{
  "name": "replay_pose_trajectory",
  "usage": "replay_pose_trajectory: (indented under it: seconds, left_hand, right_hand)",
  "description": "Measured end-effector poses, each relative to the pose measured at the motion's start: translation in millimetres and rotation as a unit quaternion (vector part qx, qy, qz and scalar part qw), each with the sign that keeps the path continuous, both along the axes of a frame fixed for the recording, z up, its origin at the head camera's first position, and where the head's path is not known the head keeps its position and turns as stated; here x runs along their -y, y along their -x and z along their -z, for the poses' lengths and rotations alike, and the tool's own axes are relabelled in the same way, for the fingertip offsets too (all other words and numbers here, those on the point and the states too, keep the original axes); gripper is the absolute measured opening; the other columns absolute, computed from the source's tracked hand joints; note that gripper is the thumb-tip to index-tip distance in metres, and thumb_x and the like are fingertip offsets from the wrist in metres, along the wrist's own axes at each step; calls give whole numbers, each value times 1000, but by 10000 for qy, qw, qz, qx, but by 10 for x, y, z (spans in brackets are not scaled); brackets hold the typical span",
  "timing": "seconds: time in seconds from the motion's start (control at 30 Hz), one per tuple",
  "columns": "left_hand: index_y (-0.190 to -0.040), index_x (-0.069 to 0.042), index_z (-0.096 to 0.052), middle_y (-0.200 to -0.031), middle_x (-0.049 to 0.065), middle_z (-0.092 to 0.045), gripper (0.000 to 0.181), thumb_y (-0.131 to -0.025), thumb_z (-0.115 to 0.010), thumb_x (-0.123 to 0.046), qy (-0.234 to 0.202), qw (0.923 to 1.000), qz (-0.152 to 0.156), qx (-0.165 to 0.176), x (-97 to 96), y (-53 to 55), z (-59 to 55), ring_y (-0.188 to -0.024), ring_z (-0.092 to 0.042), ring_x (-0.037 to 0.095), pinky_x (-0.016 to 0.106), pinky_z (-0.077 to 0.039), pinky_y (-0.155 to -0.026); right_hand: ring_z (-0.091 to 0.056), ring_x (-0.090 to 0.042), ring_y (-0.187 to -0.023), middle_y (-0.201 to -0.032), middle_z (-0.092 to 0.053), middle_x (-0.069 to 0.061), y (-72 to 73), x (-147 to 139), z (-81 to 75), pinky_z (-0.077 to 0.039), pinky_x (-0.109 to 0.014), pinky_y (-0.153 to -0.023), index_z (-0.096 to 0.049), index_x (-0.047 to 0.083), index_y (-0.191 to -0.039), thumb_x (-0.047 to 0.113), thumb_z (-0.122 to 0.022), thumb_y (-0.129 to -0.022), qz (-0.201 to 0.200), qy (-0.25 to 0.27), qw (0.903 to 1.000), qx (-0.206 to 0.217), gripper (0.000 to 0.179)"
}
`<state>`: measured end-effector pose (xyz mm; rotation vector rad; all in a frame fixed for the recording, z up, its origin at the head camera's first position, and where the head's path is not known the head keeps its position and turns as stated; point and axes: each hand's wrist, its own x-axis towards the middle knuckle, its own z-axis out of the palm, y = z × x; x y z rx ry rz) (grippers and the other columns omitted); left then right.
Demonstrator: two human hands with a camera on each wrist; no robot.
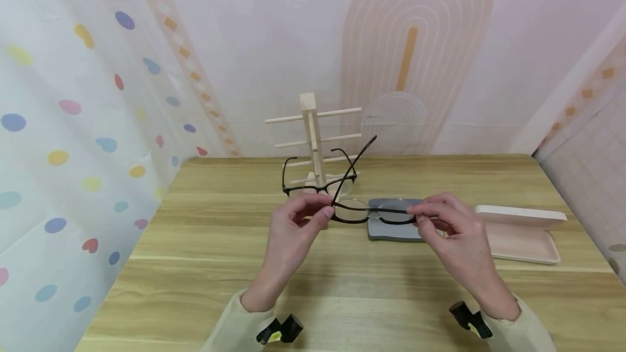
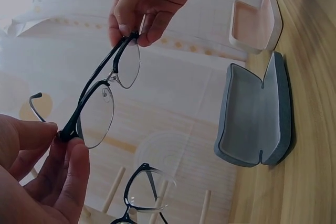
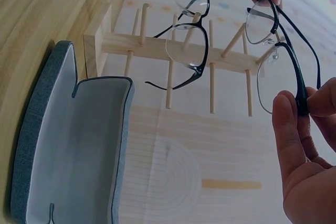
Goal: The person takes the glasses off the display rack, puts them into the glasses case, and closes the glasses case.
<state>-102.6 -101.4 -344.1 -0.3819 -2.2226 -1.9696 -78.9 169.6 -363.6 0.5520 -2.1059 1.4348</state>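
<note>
Head view: showing glasses (image 1: 374, 210) held above the table (image 1: 220, 232), nearer than the stand (image 1: 313, 129). Pinched at opposite ends between thumb and fingers of the left hand (image 1: 295, 231) and right hand (image 1: 454, 227); probably gripped at the corners to keep skin off the lenses (image 2: 98, 119) and the frame steady. Presented with one temple (image 1: 363, 151) swung out from the left-hand end, the other folded along the front. Set open on the table, seemingly for ready access: grey case (image 1: 393, 231) and, to its right, pink case (image 1: 520, 244). Hung low on the stand, likely for support off the table: second pair (image 1: 320, 189). Angled inward at both wrists, raised over the table, with fingertips meeting the frame from opposite sides.
</note>
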Motion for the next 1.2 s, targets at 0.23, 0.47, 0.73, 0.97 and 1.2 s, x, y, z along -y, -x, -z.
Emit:
replay_pose_trajectory:
  seconds: [0.23,0.47,0.73,0.97,1.2]
  left_hand:
    - [-106,-2,-76,-104,12,-72,14,-93,-74,1,-82,9998,97,128,-5,-8,14,-75,-70,20,33,-62,-71]
    - [-107,2,-75,-107,15,-71,14,-93,-72,4,-265,9990,246,259,-6,-12,26,-79,-74,25,35,-63,-75]
    - [-106,2,-77,-106,17,-73,13,-94,-74,0,-203,9990,285,279,10,-15,41,-80,-75,21,32,-63,-77]
    - [-105,-1,-78,-104,17,-74,12,-94,-74,0,-149,9991,251,294,20,-10,53,-79,-75,23,34,-63,-75]
    - [-104,-2,-79,-101,12,-74,13,-92,-75,1,-108,9995,234,184,27,-9,60,-79,-75,27,34,-63,-73]
  right_hand:
    - [-70,-5,-84,-99,-66,-3,-13,-16,1,-59,-17,-73,-78,0,-97,-21,-61,-86,6,-48,10000,44,29]
    - [-70,-4,-85,-99,-65,-3,-10,-19,8,-58,-17,-72,-78,1,-98,-21,-61,-87,20,-70,10000,14,30]
    - [-70,-3,-84,-99,-65,-2,-3,-24,10,-58,-16,-71,-78,1,-97,-21,-61,-86,94,-158,9998,14,30]
    - [-70,-4,-83,-98,-66,-2,1,-22,11,-58,-16,-70,-79,1,-97,-21,-62,-86,64,-164,9998,-18,30]
    - [-70,-4,-82,-98,-66,-2,4,-14,20,-58,-16,-70,-79,2,-97,-21,-62,-85,63,-163,9998,-23,31]
